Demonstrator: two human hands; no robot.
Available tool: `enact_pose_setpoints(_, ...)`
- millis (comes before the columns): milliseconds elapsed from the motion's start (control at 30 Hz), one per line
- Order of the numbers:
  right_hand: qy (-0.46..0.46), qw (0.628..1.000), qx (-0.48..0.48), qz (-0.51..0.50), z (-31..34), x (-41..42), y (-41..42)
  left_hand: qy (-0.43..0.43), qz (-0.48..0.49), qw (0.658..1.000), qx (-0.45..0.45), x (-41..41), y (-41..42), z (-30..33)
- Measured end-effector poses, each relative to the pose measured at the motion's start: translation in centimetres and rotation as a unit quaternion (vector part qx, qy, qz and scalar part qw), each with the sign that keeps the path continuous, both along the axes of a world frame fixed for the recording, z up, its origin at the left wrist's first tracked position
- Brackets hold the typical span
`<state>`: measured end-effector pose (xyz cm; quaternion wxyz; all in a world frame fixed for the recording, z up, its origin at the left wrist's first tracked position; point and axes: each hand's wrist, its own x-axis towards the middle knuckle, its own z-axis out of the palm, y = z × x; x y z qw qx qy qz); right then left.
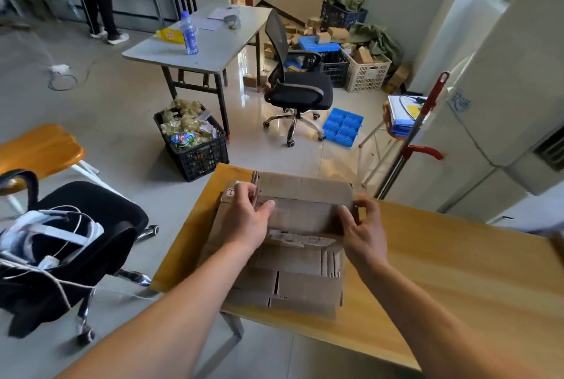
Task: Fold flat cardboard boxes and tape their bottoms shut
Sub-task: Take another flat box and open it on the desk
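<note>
Cardboard box (305, 195) lifted off flat stack (293, 284); mop handle (424, 122) beside table (442, 271).

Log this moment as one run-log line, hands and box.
left hand: grips left end of top flat brown cardboard box | right hand: pinches its right end | stack on yellow wooden table | tape: not yet

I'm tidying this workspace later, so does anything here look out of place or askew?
Yes. A blue tray lies on the floor beside the office chair. The cardboard stack overhangs the near edge of the wooden table, while both hands grip the top box.
</note>
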<state>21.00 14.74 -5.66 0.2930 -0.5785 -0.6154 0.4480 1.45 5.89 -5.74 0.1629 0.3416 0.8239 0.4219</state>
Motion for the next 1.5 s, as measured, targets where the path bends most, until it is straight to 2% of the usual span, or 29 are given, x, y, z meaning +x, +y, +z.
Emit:
enact_pose_setpoints(67,0.026,0.998,0.025,-0.054,0.7,1.8,0.6,-0.021,-0.011,0.999,0.032,2.1,1.5,1.4)
enact_pose_setpoints(200,0.067,0.986,0.061,-0.143,4.8,9.3,2.3,0.031,-0.068,0.997,0.011,9.2,6.1,4.9)
enact_pose_setpoints(267,0.085,0.975,0.072,-0.191,7.3,14.7,2.9,0.040,-0.105,0.993,0.019,14.7,8.3,6.5)
enact_pose_setpoints(400,0.063,0.949,0.119,-0.286,10.5,27.9,2.5,0.005,-0.219,0.973,0.065,27.6,11.2,8.8)
enact_pose_setpoints(500,0.063,0.917,0.134,-0.369,11.4,39.4,0.9,0.027,-0.319,0.941,0.110,38.3,12.4,10.5)
enact_pose_setpoints(667,0.050,0.862,0.142,-0.485,12.0,57.0,-5.3,0.070,-0.493,0.858,0.131,57.0,12.6,11.4)
enact_pose_setpoints(900,0.025,0.784,0.048,-0.619,9.7,75.4,-13.8,0.093,-0.601,0.783,0.133,77.7,9.1,8.8)
enact_pose_setpoints(1033,0.007,0.728,-0.003,-0.685,4.7,80.4,-17.4,0.109,-0.664,0.731,0.113,85.1,7.6,5.2)
enact_pose_setpoints(1233,-0.028,0.709,-0.133,-0.693,-3.7,82.2,-19.4,0.135,-0.738,0.660,-0.012,90.7,8.3,-2.3)
enact_pose_setpoints(1367,-0.005,0.670,-0.150,-0.727,-5.3,83.9,-17.0,0.127,-0.761,0.636,-0.011,94.6,10.5,-4.0)
enact_pose_setpoints(1500,-0.021,0.648,-0.150,-0.747,-5.6,86.8,-13.9,0.125,-0.779,0.614,0.020,98.2,13.4,-4.2)
